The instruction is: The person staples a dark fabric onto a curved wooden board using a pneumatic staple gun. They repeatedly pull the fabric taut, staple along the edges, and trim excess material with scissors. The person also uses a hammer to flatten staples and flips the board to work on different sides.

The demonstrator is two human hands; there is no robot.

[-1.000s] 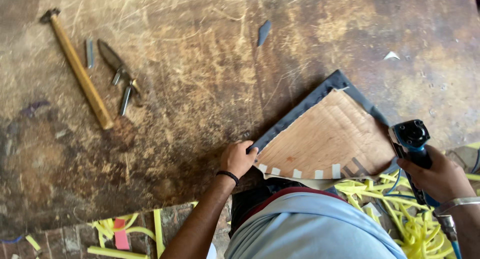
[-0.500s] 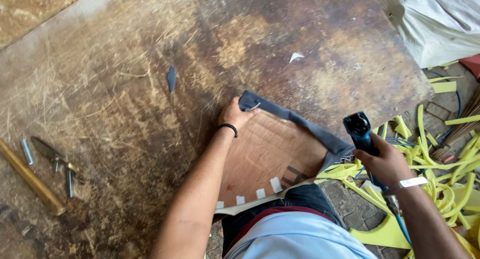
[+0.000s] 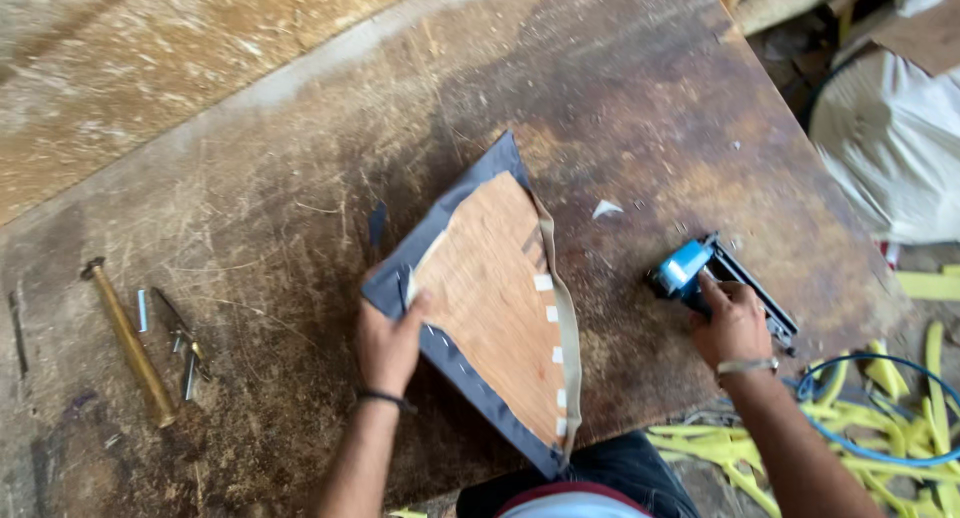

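A flat plywood seat panel (image 3: 500,288) wrapped in dark blue-grey fabric lies on the worn wooden workbench (image 3: 250,178), with a tan webbing strip along its right edge. My left hand (image 3: 388,343) presses on the panel's left edge, fingers over the folded fabric. My right hand (image 3: 732,323) rests on a blue pneumatic staple gun (image 3: 705,275) that lies on the bench to the right of the panel.
A hammer with a wooden handle (image 3: 128,340) and pliers (image 3: 180,340) lie at the bench's left side. Yellow foam strips (image 3: 870,428) and a blue air hose (image 3: 880,398) lie below the bench's right edge. A white sack (image 3: 890,138) sits at the upper right.
The panel has been turned and shifted onto the bench. My right hand has brought the staple gun from beside the bench edge down onto the benchtop. The view has swung left.
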